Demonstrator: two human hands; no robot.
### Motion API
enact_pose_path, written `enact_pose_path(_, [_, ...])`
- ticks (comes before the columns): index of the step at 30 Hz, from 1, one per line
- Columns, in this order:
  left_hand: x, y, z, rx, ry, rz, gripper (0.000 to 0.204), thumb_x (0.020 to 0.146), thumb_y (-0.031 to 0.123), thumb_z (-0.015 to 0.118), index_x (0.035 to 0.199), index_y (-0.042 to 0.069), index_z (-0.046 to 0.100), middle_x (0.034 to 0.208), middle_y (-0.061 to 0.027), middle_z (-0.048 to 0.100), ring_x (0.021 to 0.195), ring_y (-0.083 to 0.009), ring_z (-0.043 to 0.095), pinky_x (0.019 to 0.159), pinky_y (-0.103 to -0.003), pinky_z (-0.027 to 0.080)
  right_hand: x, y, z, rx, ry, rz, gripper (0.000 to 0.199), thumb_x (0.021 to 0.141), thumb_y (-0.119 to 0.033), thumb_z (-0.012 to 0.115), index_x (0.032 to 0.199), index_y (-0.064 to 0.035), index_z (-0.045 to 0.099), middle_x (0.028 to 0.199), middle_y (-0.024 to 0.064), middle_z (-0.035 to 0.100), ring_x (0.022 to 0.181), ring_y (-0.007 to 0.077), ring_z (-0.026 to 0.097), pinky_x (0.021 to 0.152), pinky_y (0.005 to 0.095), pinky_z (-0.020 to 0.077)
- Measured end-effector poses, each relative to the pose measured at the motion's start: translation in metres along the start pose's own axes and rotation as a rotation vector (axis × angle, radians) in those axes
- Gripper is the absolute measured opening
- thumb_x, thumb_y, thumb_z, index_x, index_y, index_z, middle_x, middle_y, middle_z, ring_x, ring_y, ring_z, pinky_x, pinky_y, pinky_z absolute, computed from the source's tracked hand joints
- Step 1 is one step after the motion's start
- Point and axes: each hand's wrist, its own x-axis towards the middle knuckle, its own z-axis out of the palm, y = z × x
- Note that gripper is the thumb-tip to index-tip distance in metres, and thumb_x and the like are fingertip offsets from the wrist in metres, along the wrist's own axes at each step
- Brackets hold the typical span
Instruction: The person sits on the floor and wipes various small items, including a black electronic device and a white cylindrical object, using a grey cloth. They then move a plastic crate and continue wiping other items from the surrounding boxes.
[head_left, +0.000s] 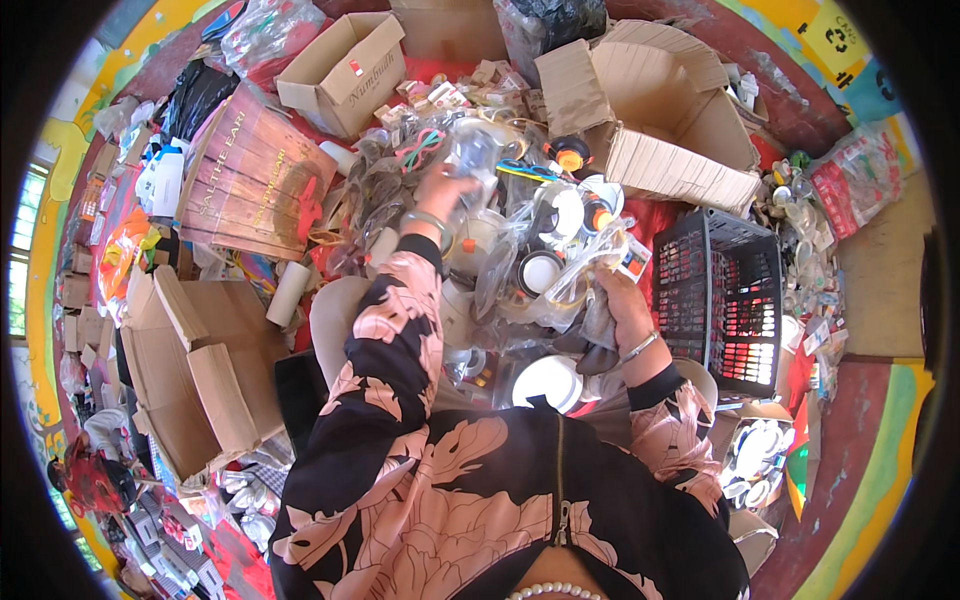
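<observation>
My left hand (442, 190), smeared by motion, reaches out over a heap of mixed plastic waste. Its fingers close on a clear plastic container (472, 152), which is blurred as well. At the right of the heap, my right hand (626, 308) grips a crumpled clear plastic bag (572, 288); some of its fingers are hidden. Between the hands lie a dark-rimmed white lid (540, 272) and a white round tub (562, 216). An orange-and-black round cap (570, 153) sits farther back. Close to my body is a white round lid (547, 384).
To my right stands a black plastic crate (716, 300). An open cardboard box (670, 110) is behind it, and another box (342, 75) stands at the far left. On my left are a printed carton (250, 180), a white roll (288, 294) and an open cardboard box (200, 365).
</observation>
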Motion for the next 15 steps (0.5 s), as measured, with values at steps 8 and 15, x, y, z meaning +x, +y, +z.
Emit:
enact_pose_path(8, [-0.019, 0.027, -0.074, -0.715, -0.027, -0.063, 0.021, 0.072, 0.006, 0.065, 0.092, 0.002, 0.062, 0.083, -0.0058, 0.064, 0.073, -0.0174, 0.061, 0.068, -0.030, 0.049, -0.012, -0.010, 0.011, 0.081, -0.047, 0.024, 0.027, 0.088, -0.019, 0.051, 0.105, 0.0014, 0.057, 0.089, 0.0047, 0.061, 0.073, 0.0121, 0.057, 0.065, 0.0242, 0.0449])
enact_pose_path(15, [-0.028, -0.098, -0.076, -0.067, 0.008, -0.208, 0.040, 0.061, 0.017, 0.072, 0.094, -0.002, 0.061, 0.087, -0.0120, 0.064, 0.079, -0.0231, 0.060, 0.075, -0.033, 0.045, -0.008, -0.013, 0.026, 0.032, -0.105, 0.022, 0.024, 0.089, -0.021, 0.052, 0.098, 0.0006, 0.058, 0.083, 0.0046, 0.062, 0.069, 0.0128, 0.058, 0.063, 0.0255, 0.0463])
